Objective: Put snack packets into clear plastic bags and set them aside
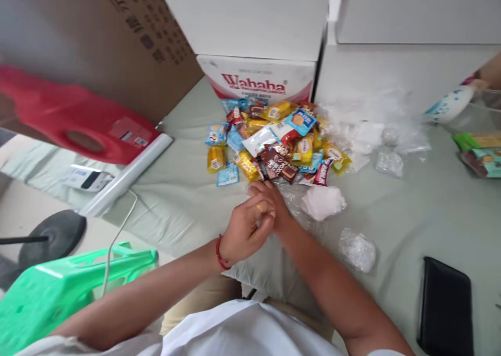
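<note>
A heap of wrapped snacks (270, 139) was pictured on a pale green cloth (188, 189), set before a Wahaha box (254, 66). The right hand (273, 193) was placed at the heap's near edge, its fingers pointed far and slightly left. A brown cocoa packet (278, 164) was seen just beyond it, long axis slanted from far left to near right; the left hand (248, 228) was positioned farther from that packet. The left hand was curled into a loose fist above the right, with no object seen in it. With the right partly hidden, its opening and any grip could not be told. Crumpled white wrapping (323, 203) was seen to its right.
</note>
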Demonstrator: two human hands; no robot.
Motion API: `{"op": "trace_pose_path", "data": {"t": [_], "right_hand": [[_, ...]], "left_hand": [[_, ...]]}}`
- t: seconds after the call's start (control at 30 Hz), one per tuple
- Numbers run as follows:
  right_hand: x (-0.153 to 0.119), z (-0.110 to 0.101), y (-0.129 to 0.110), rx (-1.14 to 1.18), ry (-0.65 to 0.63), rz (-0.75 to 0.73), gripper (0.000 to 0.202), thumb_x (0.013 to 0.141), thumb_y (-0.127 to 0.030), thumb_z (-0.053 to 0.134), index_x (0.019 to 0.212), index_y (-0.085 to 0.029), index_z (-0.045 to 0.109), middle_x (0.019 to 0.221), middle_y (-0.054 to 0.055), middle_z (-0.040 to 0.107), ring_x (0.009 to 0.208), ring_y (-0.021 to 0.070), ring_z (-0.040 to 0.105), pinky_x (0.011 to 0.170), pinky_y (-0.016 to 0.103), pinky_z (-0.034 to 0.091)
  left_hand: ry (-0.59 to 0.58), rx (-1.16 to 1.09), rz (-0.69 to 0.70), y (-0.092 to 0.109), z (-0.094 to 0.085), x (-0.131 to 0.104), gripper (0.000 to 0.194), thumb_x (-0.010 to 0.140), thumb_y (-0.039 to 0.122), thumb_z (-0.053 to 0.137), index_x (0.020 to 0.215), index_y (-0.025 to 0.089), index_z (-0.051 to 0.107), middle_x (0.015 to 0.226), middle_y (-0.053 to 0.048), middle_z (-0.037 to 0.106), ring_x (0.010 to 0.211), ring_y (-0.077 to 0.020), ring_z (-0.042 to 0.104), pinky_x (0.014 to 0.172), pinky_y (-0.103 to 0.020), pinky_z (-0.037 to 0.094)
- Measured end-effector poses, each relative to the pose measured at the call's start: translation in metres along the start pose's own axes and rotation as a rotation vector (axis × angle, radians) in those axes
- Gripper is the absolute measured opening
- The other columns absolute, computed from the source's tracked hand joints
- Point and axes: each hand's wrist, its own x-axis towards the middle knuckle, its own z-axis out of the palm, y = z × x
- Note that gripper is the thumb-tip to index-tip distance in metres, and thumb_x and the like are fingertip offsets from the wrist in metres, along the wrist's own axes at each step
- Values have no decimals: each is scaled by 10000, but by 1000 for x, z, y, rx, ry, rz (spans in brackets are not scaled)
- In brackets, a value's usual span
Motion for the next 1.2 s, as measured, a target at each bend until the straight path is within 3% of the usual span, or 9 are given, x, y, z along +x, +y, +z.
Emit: {"op": "trace_pose_path", "data": {"t": [0.17, 0.47, 0.6, 0.73, 0.83, 0.97, 1.1, 1.17, 1.2], "right_hand": [[6, 14, 1, 40, -31, -49, 296, 987, -173, 527, 1226, -166, 703, 1397, 97, 638, 1215, 248, 568, 1105, 404, 445], [-21, 29, -39, 56, -38, 0, 534, 943, -112, 443, 1466, -75, 542, 1530, 183, 513, 1437, 289, 424, 1225, 491, 345], [-48, 15, -61, 103, -16, -20, 480, 955, -99, 428, 1409, -102, 584, 1476, 163, 564, 1383, 251, 496, 1172, 450, 442], [-82, -20, -54, -52, -1, -111, 336, 1000, -131, 455, 1221, -173, 705, 1347, 117, 668, 1340, 269, 531, 1144, 499, 463], [-100, -57, -31, -210, 98, -25, 294, 990, -151, 502, 1167, -174, 735, 1317, 139, 687, 1359, 313, 522, 1142, 569, 441], [-117, -124, 16, -85, 253, 99, 291, 991, -297, 571, 1240, -239, 711, 1398, 98, 645, 1351, 273, 549, 1138, 497, 452], [-143, -195, 111, -184, 770, 615, 396, 992, -385, 535, 1305, -177, 663, 1296, 155, 678, 1242, 266, 617, 1080, 449, 450], [-155, -219, 166, -343, 868, 900, 506, 909, -380, 642, 1318, -83, 629, 1314, 268, 633, 1238, 318, 600, 1051, 466, 429], [-158, -228, 190, -357, 862, 920, 530, 885, -358, 661, 1303, -36, 614, 1294, 323, 618, 1222, 343, 599, 1022, 486, 428]], "left_hand": [[104, 243, -233, -40, -11, -35, 249, 1020, 246, 431, 957, 197, 667, 1097, -93, 747, 1081, -206, 669, 1008, -398, 497], [-128, 517, -409, -59, -12, -79, 503, 1068, 348, 292, 1525, 200, 442, 1551, -139, 534, 1457, -268, 480, 1238, -658, 157], [-179, 630, -332, -65, -15, -105, 549, 1061, 389, 321, 1580, 225, 394, 1619, -138, 427, 1521, -309, 386, 1233, -692, 64], [-196, 685, -288, -72, -24, -121, 566, 1057, 424, 350, 1599, 263, 365, 1642, -124, 374, 1531, -322, 364, 1231, -699, 12], [-194, 678, -255, -76, -30, -128, 568, 1055, 430, 357, 1606, 292, 348, 1636, -113, 385, 1520, -321, 383, 1236, -687, 9], [-169, 670, -197, -83, -36, -132, 590, 1049, 414, 372, 1620, 276, 318, 1627, -112, 413, 1487, -336, 432, 1241, -678, 11], [-163, 669, -136, -90, -39, -131, 614, 1037, 396, 392, 1627, 248, 308, 1620, -121, 428, 1468, -346, 454, 1255, -648, 33], [-166, 674, -114, -92, -41, -130, 626, 1030, 393, 400, 1630, 243, 302, 1607, -126, 449, 1450, -353, 475, 1256, -644, 49], [-167, 679, -106, -92, -42, -129, 634, 1025, 391, 405, 1631, 243, 297, 1599, -127, 461, 1440, -357, 487, 1255, -644, 57]]}}
